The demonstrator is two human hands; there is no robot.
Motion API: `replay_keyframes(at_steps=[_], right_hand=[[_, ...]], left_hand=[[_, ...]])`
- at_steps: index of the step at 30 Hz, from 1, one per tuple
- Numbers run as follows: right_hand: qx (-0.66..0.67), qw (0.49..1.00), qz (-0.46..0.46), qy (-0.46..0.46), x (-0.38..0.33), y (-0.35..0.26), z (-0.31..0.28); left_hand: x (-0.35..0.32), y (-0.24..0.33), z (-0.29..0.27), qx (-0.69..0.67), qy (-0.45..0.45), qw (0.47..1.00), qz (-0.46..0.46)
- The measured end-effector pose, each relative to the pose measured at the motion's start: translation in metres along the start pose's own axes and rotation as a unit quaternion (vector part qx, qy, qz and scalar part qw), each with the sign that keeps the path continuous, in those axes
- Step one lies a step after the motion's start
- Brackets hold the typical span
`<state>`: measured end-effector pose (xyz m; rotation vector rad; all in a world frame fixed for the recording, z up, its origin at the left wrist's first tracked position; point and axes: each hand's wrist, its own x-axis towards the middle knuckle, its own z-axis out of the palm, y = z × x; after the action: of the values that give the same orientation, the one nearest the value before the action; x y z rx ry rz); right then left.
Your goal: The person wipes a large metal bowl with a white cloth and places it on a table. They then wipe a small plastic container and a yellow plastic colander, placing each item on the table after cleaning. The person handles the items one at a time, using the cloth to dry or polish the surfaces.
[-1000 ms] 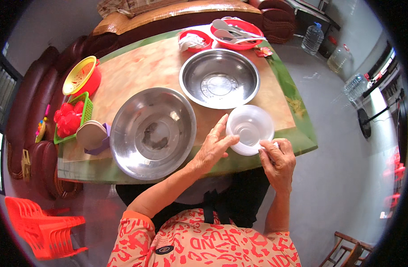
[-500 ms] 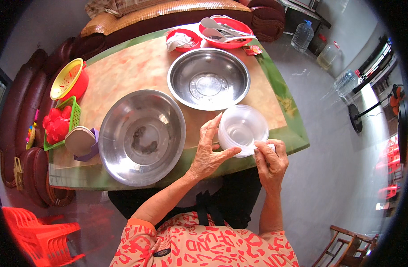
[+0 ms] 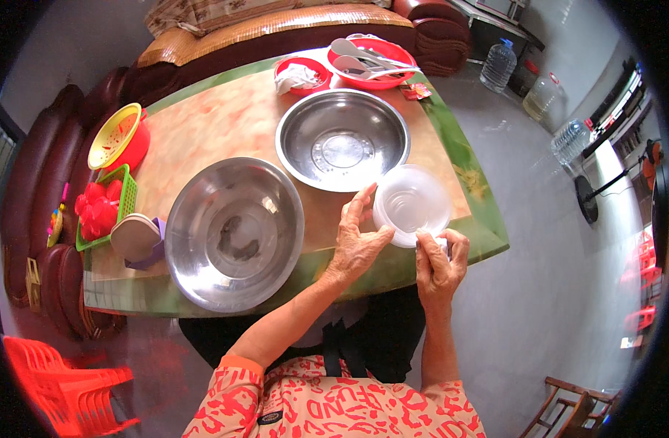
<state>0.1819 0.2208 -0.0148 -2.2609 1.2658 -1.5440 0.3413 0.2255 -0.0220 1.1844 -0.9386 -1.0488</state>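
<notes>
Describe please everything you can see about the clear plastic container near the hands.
The clear plastic container is round, shallow and see-through, apparently thin plastic, and looks empty. It sits upright near the table's front right edge, beside the steel bowl. The left hand touches its left rim; the right hand pinches its near rim.

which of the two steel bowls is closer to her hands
The far steel bowl, the cleaner one beside the red dishes. The left hand reaches up almost to its rim; the near steel bowl, smeared inside, sits further off toward her left.
</notes>
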Motion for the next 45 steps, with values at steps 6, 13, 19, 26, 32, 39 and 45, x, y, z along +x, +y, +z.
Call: replay_keyframes(at_steps=[6, 13, 19, 26, 32, 39, 45], right_hand=[[0.106, 0.988, 0.085, 0.069, 0.002, 0.013, 0.006], [0.086, 0.986, 0.025, 0.143, 0.006, 0.015, -0.011], [0.043, 0.985, -0.006, 0.168, 0.006, 0.0, -0.043], [0.052, 0.981, -0.183, -0.026, 0.008, -0.045, -0.071], [0.126, 0.972, -0.182, -0.08, 0.004, -0.064, -0.056], [0.298, 0.94, 0.06, 0.154, -0.007, -0.078, -0.021], [0.176, 0.958, -0.227, -0.005, -0.026, -0.125, 0.011]], left_hand=[[0.016, -0.018, 0.014, 0.045, 0.011, 0.999, 0.025], [0.01, -0.007, 0.023, 0.119, 0.028, 0.992, 0.042], [-0.022, 0.018, 0.023, 0.238, 0.093, 0.95, 0.179], [-0.083, 0.073, 0.005, 0.482, -0.006, 0.766, 0.425], [-0.108, 0.056, -0.016, 0.461, -0.076, 0.833, 0.297], [-0.129, 0.071, -0.042, -0.074, -0.052, 0.995, 0.048], [-0.141, 0.066, -0.058, -0.103, -0.018, 0.992, 0.074]])
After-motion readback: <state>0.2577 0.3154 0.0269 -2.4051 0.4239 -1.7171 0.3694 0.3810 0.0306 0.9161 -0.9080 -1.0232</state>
